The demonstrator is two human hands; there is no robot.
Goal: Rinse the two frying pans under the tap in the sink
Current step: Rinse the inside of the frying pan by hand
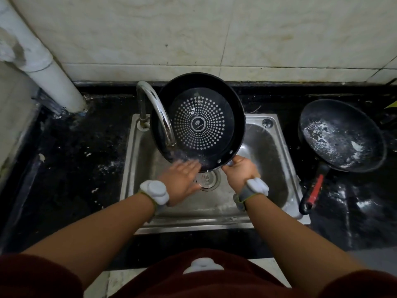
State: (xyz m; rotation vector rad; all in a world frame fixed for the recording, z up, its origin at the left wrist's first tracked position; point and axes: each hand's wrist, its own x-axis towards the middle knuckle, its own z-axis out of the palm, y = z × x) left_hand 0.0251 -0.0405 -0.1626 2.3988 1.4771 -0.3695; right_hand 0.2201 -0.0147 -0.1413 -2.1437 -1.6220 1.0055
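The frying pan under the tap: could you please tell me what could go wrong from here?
The frying pan is tilted and wet, held only by the right hand at its lower edge. The left hand lies flat on it, so it may slip into the sink. Its rim sits close to the tap and could knock it. The handle of the second pan points toward the person beside the sink; an arm might catch it.
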